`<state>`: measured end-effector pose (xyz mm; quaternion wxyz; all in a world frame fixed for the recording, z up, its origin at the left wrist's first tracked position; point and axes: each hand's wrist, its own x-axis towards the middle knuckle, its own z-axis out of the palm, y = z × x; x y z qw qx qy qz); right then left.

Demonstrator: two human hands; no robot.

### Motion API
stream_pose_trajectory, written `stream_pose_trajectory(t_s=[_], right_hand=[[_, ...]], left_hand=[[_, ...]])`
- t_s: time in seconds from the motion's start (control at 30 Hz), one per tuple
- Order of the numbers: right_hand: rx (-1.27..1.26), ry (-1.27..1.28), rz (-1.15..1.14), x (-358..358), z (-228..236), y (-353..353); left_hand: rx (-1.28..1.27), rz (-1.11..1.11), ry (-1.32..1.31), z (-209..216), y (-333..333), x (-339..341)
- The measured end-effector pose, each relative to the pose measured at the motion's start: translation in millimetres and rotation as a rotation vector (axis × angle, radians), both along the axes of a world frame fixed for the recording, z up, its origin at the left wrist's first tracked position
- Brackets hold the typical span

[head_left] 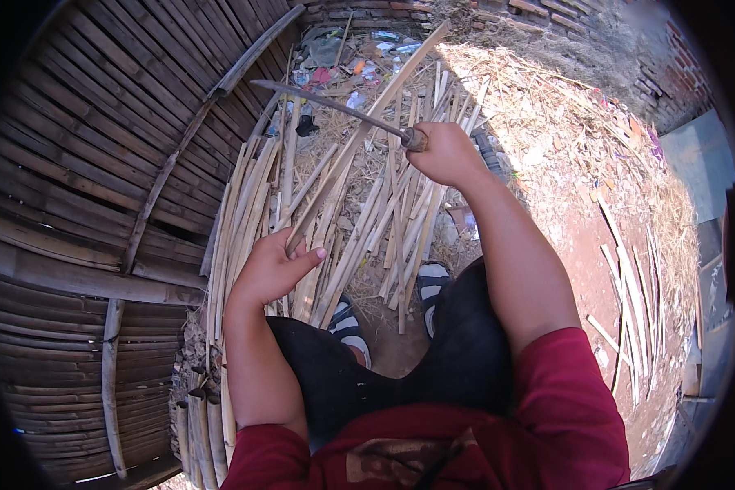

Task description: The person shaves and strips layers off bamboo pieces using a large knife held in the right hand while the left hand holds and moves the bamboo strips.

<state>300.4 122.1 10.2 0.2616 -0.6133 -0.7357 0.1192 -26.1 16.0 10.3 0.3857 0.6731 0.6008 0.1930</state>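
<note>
My left hand (276, 268) is closed round the near end of a long bamboo strip (366, 122), its thumb pointing right. The strip slants up and away to the right. My right hand (447, 153) grips the wooden handle of a machete (327, 101). Its long, dark, slightly curved blade points left and crosses the strip partway along; whether it touches the strip I cannot tell. Beneath my hands, many split bamboo strips (245, 196) lie in a loose pile on the ground, in front of my sandalled feet.
A slatted bamboo wall (139, 90) stands close on my left, with upright bamboo poles (200, 433) at its foot. Scraps of litter (355, 69) lie at the far end before a brick wall (563, 16). More strips (629, 294) lie on bare earth at right.
</note>
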Motion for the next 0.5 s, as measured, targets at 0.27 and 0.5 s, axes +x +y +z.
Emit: stream_pose_trajectory(t_s=[0.27,0.5], right_hand=[[-0.009,-0.105,0.162,-9,14,-18],[-0.076,0.145,-0.164,37,-9,11]], left_hand=[[-0.008,-0.014,-0.019,3,4,4],[-0.025,-0.019,0.017,1,3,3]])
